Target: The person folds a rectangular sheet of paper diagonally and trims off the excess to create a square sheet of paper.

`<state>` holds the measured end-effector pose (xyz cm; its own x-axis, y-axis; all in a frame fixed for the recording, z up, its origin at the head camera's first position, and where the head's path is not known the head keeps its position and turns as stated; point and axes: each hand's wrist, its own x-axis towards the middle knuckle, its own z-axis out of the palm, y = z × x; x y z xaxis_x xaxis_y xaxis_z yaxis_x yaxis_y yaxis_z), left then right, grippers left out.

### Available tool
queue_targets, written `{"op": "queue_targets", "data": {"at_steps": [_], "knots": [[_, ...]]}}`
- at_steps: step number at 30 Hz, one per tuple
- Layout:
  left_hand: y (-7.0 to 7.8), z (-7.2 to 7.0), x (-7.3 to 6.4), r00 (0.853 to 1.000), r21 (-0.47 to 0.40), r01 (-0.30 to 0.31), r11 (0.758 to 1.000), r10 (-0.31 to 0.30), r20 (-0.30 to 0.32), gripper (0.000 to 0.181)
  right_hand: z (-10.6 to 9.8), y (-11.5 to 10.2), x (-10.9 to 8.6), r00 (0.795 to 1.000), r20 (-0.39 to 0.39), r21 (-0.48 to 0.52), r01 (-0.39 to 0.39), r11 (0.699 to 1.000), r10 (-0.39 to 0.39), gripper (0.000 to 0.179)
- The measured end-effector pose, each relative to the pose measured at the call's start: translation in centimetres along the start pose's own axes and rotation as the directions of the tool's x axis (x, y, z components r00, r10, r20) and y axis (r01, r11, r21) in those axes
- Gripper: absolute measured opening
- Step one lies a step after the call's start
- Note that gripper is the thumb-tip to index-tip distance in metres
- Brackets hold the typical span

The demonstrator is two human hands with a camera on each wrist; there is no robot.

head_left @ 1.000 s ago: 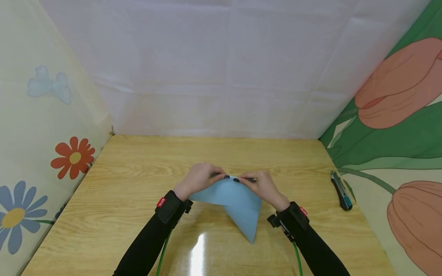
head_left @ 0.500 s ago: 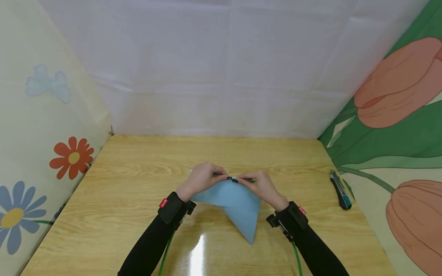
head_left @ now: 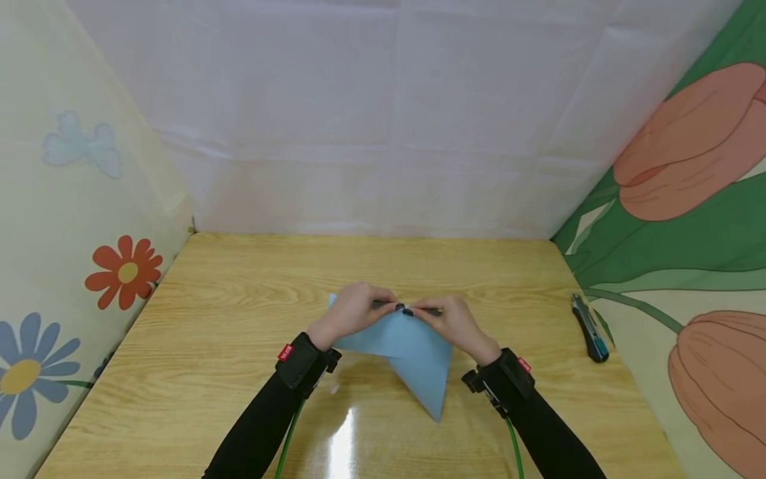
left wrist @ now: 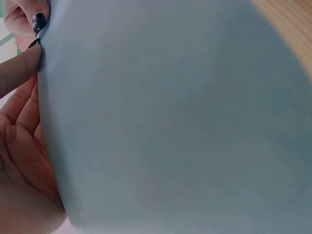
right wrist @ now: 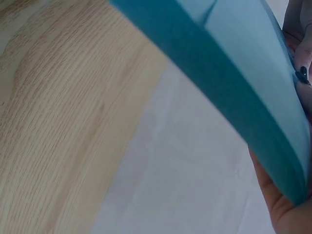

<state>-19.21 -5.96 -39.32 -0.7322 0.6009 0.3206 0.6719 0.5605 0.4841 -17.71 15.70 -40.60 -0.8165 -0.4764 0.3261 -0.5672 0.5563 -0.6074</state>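
A folded sheet of light blue paper is held up over the table, one pointed corner hanging toward the near side. My left hand pinches its top edge between thumb and fingers. Close beside it, my right hand pinches the same edge, the two dark-nailed thumbs almost touching. In the left wrist view the blue paper fills most of the picture, with the left hand behind its edge. The right wrist view shows the paper's darker folded underside and part of the right hand.
A utility knife lies near the right edge of the wooden table. A white cloth hangs behind the table. Printed floral sheets stand at the left and right. Green cables run from both wrist cameras.
My left hand has shifted very slightly right along the paper's top edge, closer to the right thumb. Both hands keep their pinch, and the paper's hanging corner stays nearly in place.
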Motion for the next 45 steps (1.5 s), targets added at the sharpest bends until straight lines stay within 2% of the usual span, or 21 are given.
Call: {"op": "queue_targets", "data": {"at_steps": [5, 9, 13, 17, 21, 27, 29, 37, 42, 45], "knots": [[0.1, 0.0, -0.1, 1.0, 0.017, -0.003, 1.0, 0.003, -0.014, 0.013, 0.0, -0.2, 0.0, 1.0, 0.007, 0.006, -0.008, 1.0, 0.008, 0.016], [0.0, -0.1, -0.3, 0.999, 0.028, -0.004, 1.0, 0.005, -0.032, 0.014, -0.2, -0.1, -0.2, 0.998, 0.03, 0.037, -0.055, 0.998, 0.054, 0.018], [-0.4, -0.2, -0.6, 0.999, 0.033, 0.031, 0.999, -0.029, -0.045, 0.013, -0.8, 0.6, -0.8, 0.993, 0.054, 0.074, -0.105, 0.992, 0.101, 0.02], [-0.7, -0.3, -0.9, 0.998, 0.023, 0.047, 0.999, -0.045, -0.044, 0.012, -1.3, 1.5, -1.6, 0.993, 0.082, 0.073, -0.089, 0.993, 0.083, 0.019], [-1.2, -0.4, -1.3, 0.999, 0.024, 0.047, 0.999, -0.046, -0.013, 0.014, -1.4, 2.0, -2.2, 0.993, 0.101, 0.082, -0.07, 0.994, 0.061, 0.02], [-3.0, -1.3, -2.9, 0.986, 0.035, 0.162, 0.986, -0.164, 0.031, 0.015, -1.2, 2.6, -2.9, 0.994, 0.074, 0.103, -0.091, 0.99, 0.084, 0.019], [-3.6, -1.6, -3.4, 0.984, 0.015, 0.175, 0.984, -0.175, 0.039, 0.012, -1.2, 2.8, -3.1, 0.994, 0.071, 0.103, -0.096, 0.99, 0.089, 0.018], [-4.7, -2.5, -4.2, 0.989, -0.074, 0.143, 0.987, -0.139, 0.049, 0.013, -0.9, 3.3, -3.4, 0.994, 0.069, 0.108, -0.092, 0.99, 0.085, 0.018], [-5.2, -3.0, -4.8, 0.977, -0.158, 0.211, 0.965, -0.203, 0.069, 0.013, -1.1, 3.4, -3.4, 0.994, 0.063, 0.119, -0.094, 0.988, 0.087, 0.018], [-5.5, -3.3, -4.9, 0.974, -0.196, 0.227, 0.954, -0.218, 0.066, 0.012, -1.1, 3.5, -3.4, 0.995, 0.058, 0.123, -0.086, 0.989, 0.079, 0.018]]}}
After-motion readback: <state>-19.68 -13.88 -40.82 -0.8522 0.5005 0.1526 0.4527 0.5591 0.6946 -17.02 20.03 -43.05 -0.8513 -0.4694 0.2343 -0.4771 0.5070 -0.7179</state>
